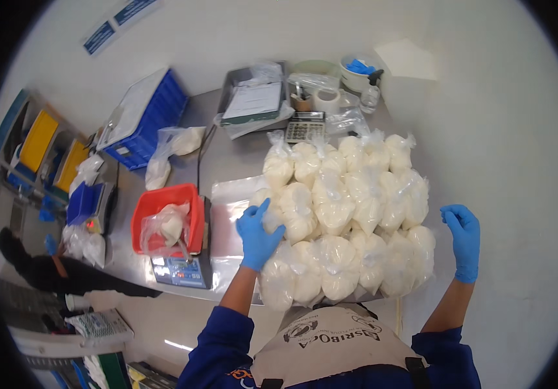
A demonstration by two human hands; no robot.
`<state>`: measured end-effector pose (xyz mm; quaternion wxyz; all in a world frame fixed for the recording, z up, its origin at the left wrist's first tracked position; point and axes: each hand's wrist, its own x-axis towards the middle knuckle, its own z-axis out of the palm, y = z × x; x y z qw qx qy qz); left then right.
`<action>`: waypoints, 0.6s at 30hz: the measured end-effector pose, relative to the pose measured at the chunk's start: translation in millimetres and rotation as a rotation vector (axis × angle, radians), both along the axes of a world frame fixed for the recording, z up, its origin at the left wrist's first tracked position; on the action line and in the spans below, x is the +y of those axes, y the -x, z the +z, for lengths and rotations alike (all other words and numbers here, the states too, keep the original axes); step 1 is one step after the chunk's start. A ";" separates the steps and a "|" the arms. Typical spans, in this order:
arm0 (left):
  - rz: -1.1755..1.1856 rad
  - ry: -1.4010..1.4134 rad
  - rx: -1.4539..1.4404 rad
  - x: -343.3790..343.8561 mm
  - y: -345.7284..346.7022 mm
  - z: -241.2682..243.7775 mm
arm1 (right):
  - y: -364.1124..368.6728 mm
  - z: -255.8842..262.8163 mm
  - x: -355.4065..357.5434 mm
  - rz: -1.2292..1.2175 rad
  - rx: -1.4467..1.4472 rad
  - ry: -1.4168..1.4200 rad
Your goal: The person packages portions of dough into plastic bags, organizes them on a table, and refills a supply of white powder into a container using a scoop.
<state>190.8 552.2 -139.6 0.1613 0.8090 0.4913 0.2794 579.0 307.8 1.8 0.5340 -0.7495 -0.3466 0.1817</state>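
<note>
Rows of tied clear plastic bags of whitish powder (pixel 333 206) are stacked before me on the metal table. My left hand (pixel 261 236), in a blue glove, rests with fingers spread against a bag at the left side of the stack. To the right of the stack, my right hand (pixel 460 233), also gloved in blue, is raised with its fingers curled; whether it holds anything cannot be told. A red plastic tray (pixel 138 219) with an open bag of powder (pixel 172 226) stands on a digital scale (pixel 181 272), left of my left hand. Flat clear plastic bags (pixel 225 214) lie between scale and stack.
A blue crate (pixel 155 114) and more powder bags (pixel 158 170) are at the left. Behind the stack are a calculator (pixel 306 127), a grey tray (pixel 225 92) with papers, a tape roll (pixel 326 101) and a spray bottle (pixel 370 97). Another person (pixel 60 272) is at far left, beside another scale.
</note>
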 end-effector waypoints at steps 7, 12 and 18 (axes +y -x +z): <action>-0.126 0.514 -0.590 11.8 17.7 -37.4 | -37.9 -39.8 -13.6 -0.179 -0.062 0.195; -0.212 0.854 -0.681 22.7 36.7 -25.9 | -41.0 -60.1 -16.0 -0.212 0.005 0.228; -0.187 0.420 -0.411 2.5 23.1 -47.4 | -35.3 -72.5 -4.6 -0.114 -0.014 0.237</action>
